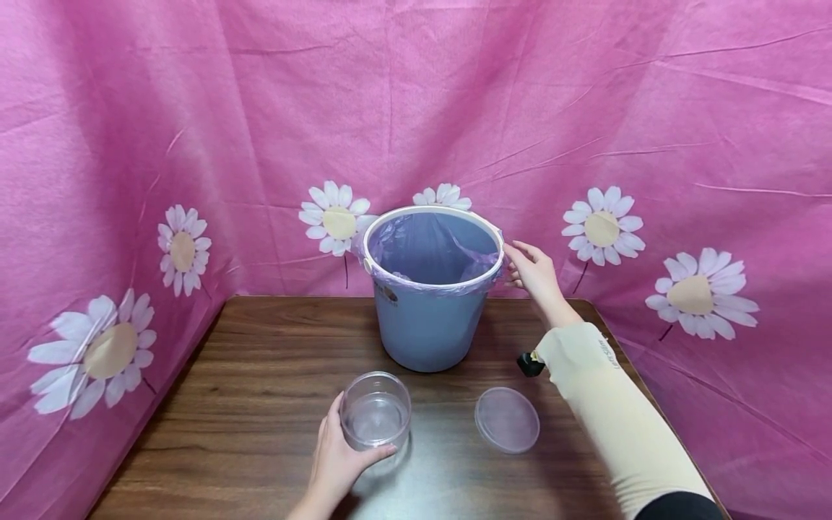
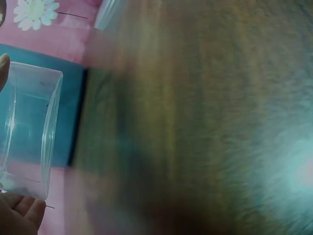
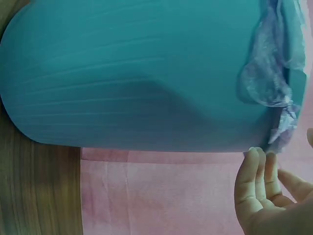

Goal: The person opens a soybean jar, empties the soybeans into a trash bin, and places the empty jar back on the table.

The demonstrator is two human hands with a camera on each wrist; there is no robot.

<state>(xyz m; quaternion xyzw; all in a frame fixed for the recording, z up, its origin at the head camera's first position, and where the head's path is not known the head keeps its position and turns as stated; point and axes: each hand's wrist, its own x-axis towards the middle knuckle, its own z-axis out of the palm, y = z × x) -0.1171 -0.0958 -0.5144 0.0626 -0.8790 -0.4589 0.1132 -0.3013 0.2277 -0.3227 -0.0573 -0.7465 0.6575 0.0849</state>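
My left hand [image 1: 341,451] grips a clear round plastic container [image 1: 377,412] by its side, thumb at the near side and fingers round the left. In the left wrist view the container [image 2: 32,129] appears sideways between thumb and fingertips. A blue trash bin [image 1: 429,325] with a white rim stands upright behind it, lined with a thin purple bag [image 1: 484,263] folded over the rim. Loosely bent, the fingers of my right hand [image 1: 534,274] are at the bin's right side, just under the rim. In the right wrist view those fingertips [image 3: 254,152] meet the bin's edge beside the bag; the thumb stands apart.
A clear round lid [image 1: 507,420] lies flat on the wooden table [image 1: 260,404], right of the container. Pink cloth [image 1: 273,108] with white daisies hangs round the back and sides of the table.
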